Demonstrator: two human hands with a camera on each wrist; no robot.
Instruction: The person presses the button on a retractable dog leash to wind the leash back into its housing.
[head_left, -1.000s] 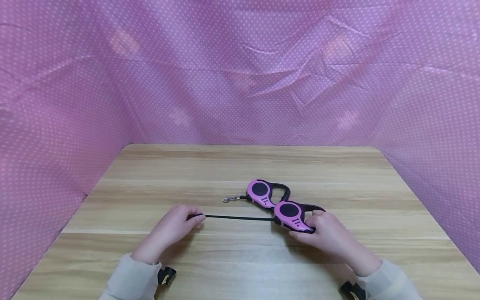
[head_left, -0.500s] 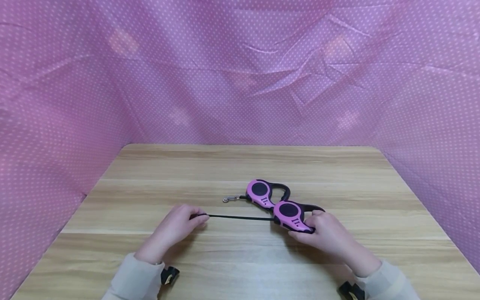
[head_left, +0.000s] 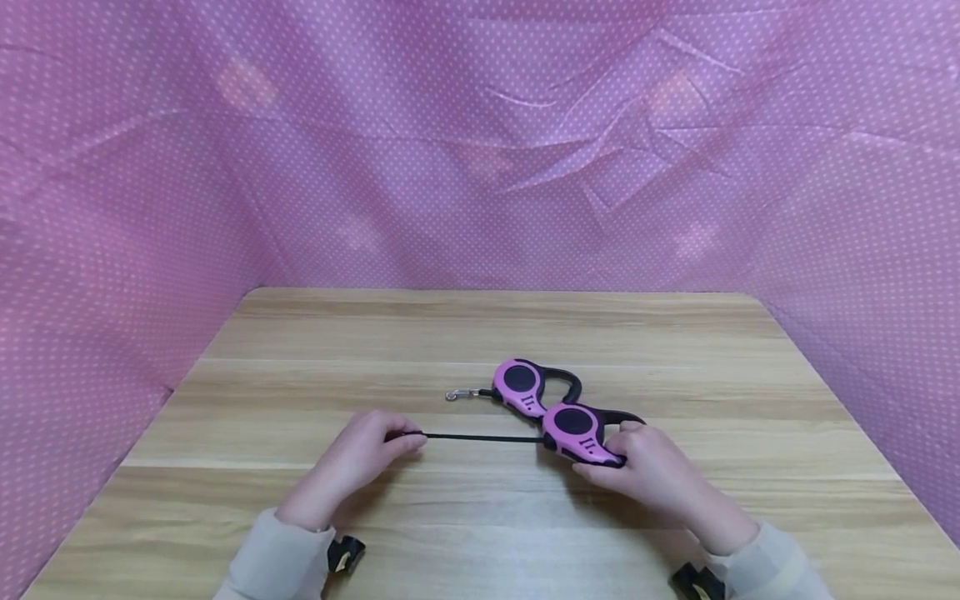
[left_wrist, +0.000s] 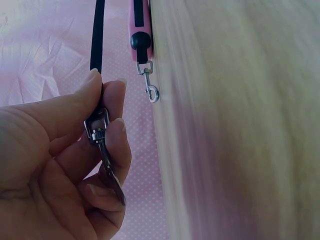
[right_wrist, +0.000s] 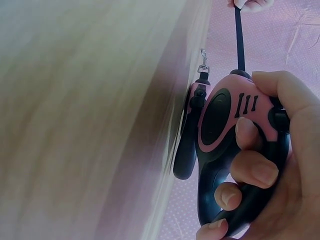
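Between thumb and forefinger, my left hand [head_left: 363, 454] pinches the black strap [head_left: 483, 437] of a retractable dog leash. A dark metal snap hook [left_wrist: 106, 150] at the strap's end lies against the other fingers in the left wrist view. My right hand [head_left: 648, 471] grips the handle of that leash's pink and black case [head_left: 585, 446], with fingers through the loop and the thumb along the casing. The strap runs straight from the case to my left hand. Right behind, a second pink and black retractable leash [head_left: 519, 390] lies on the table with its silver snap hook [head_left: 462, 394] pointing left.
The wood-grain table [head_left: 480, 325] spreads under both hands. Pink dotted cloth [head_left: 480, 167] hangs behind it and along both sides. A black device [head_left: 347, 554] sits at the left sleeve's cuff, and another black device [head_left: 697, 582] at the right one.
My left hand has moved a little to the right, and the strap between the hands is shorter. The held case and right hand have shifted slightly left. The second leash's hook has tilted slightly.
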